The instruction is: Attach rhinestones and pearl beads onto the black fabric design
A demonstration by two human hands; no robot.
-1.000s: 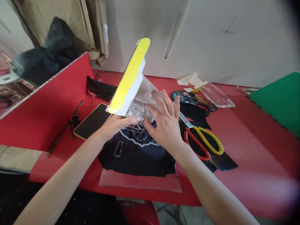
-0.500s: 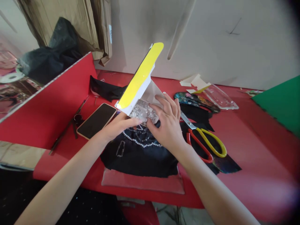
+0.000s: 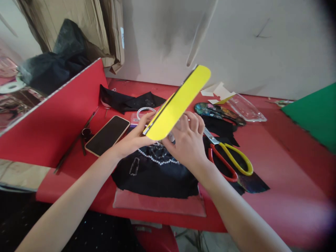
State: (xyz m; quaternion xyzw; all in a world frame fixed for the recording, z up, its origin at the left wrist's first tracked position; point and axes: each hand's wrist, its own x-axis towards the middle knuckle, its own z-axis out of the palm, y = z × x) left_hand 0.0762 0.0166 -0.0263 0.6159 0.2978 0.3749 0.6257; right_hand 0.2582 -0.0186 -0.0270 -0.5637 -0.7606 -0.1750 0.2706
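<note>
A small box with a bright yellow lid flap (image 3: 180,103) is held up over a black cloth (image 3: 157,180). My left hand (image 3: 135,140) grips the box's left side, its fingers partly behind it. My right hand (image 3: 187,140) is curled around the right side, thumb at the near edge and fingertips hidden by the lid. The lid slants across the opening and covers most of the contents. Below, a string of silvery pearl beads (image 3: 161,162) lies in loops on the cloth. A clear link-shaped piece (image 3: 134,166) lies to its left.
Scissors (image 3: 223,150) with one red and one yellow handle lie at right. A phone (image 3: 107,135) and a roll of tape (image 3: 145,111) lie to the left. A clear plastic tray (image 3: 246,107) and paper scraps sit at the back. A red board (image 3: 57,115) stands at left.
The yellow lid has swung down and to the right over the box, hiding the clear pieces that showed inside. The tape roll behind has come into view.
</note>
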